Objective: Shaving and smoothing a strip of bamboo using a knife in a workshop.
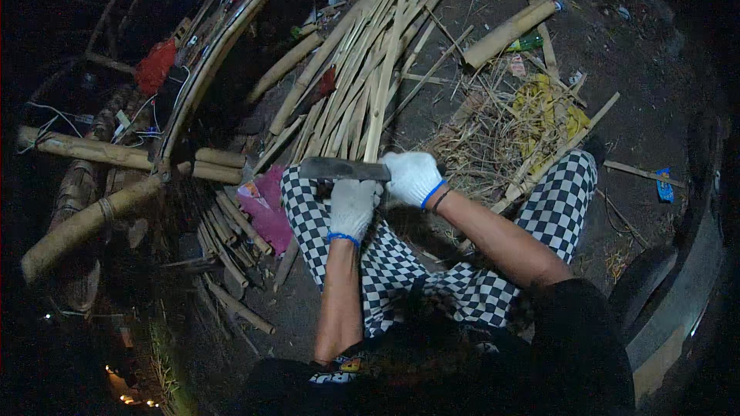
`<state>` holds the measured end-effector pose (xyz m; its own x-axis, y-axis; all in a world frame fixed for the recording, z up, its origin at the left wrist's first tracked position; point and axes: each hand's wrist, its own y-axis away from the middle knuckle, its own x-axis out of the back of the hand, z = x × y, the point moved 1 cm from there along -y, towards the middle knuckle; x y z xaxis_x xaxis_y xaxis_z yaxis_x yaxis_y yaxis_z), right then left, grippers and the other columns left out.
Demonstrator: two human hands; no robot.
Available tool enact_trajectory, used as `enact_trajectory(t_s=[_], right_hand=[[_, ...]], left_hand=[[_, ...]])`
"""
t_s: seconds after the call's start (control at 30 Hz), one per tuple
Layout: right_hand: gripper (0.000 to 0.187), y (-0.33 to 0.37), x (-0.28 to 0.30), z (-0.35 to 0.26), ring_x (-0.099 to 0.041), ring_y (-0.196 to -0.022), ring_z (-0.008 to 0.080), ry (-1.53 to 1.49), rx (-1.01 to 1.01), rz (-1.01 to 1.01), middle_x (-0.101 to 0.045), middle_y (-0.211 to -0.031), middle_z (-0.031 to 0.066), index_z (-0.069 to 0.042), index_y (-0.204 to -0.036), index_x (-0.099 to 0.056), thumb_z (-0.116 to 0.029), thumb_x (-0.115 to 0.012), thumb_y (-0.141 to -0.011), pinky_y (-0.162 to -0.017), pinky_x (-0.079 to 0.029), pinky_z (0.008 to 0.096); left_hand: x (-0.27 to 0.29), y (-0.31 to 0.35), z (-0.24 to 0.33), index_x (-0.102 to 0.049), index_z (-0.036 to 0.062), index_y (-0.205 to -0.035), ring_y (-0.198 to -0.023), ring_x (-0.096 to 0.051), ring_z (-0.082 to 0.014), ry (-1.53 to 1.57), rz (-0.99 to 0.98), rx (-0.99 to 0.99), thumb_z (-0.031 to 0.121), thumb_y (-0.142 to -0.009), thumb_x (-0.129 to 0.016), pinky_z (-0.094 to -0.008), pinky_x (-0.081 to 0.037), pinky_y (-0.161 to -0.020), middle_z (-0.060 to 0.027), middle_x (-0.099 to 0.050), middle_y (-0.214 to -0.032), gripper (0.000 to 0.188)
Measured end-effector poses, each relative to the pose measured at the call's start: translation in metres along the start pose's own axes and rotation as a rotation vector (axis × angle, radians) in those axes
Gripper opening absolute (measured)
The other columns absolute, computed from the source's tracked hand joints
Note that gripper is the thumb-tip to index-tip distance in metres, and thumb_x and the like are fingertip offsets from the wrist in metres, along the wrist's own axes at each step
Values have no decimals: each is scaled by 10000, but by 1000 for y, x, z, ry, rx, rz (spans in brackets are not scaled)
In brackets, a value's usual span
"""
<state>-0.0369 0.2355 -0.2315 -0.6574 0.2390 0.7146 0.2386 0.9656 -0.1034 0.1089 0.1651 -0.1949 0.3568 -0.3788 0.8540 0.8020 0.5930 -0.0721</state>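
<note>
A: Seated on the dirt floor (655, 108), checkered trousers (555, 200), both hands in white gloves. Right hand (412, 177) is clenched around the handle end of a broad flat blade (339, 169) — blade lies level, pointing to the person's left, just above the left knee.

B: And the left hand (353, 208)?

A: Just below the blade, fingers curled. It looks to be gripping a thin bamboo strip (379, 108) that runs up and away from the knee, though the glove hides the contact; I cannot tell for sure that it is closed on it.

B: So the work is splitting or shaving that strip?

A: That's my reading. To do it well — keep the blade edge aligned with the grain, and keep the left hand's fingers behind the edge, never ahead of it. Push away from the body.

B: What's close by?

A: A fan of pale bamboo slats (347, 77) lies just beyond the blade. Thick bamboo poles (85, 150) to the left, a short bamboo length (509, 31) up right, shavings and dry scraps (493, 139) beside the right knee. A pink cloth (270, 208) rests against the left leg.

B: Risk?

A: Dim light — the edge could wander off the grain.
</note>
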Motion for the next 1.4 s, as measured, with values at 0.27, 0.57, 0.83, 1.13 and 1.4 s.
enact_trajectory(t_s=[0.27, 0.57, 0.83, 1.13, 1.4], right_hand=[[246, -15, 13, 55, -670, -771, 359, 184, -219, 70, -679, -797, 185, -68, -828, -696, -269, -568, -768, -699, -540, 469], [212, -1, 11, 39, -668, -752, 349, 173, -88, 114, -674, -783, 169, -67, -816, -672, -235, -558, -754, -682, -536, 460], [225, -1, 12, 28, -661, -757, 367, 103, -109, 128, -661, -761, 195, -58, -790, -675, -250, -570, -737, -702, -530, 468], [182, -6, 38, 61, -647, -753, 367, 216, -103, 194, -658, -767, 168, -102, -827, -661, -211, -579, -707, -689, -521, 470], [172, 3, 25, 28, -667, -704, 341, 202, 1, 10, -662, -712, 169, -83, -748, -686, -218, -581, -725, -627, -528, 452]], left_hand=[[5, 29, 28, -622, -32, -884, -682, -626, -326, 122, -133, 406, 255, -932, -477, -421, -460, -636, -195, -621, -713, 326], [17, 26, 46, -622, -30, -857, -692, -631, -330, 35, -22, 316, 254, -923, -481, -424, -455, -612, -196, -614, -690, 324], [20, 46, 31, -603, -35, -890, -800, -595, -431, 9, -111, 376, 281, -948, -458, -485, -438, -684, -269, -610, -812, 353], [31, 68, 57, -578, -33, -976, -850, -586, -444, 10, -54, 320, 271, -948, -452, -481, -445, -733, -280, -602, -865, 331], [38, 74, 58, -593, -30, -1016, -856, -613, -425, 7, -124, 413, 232, -948, -447, -461, -463, -747, -277, -616, -885, 308]])
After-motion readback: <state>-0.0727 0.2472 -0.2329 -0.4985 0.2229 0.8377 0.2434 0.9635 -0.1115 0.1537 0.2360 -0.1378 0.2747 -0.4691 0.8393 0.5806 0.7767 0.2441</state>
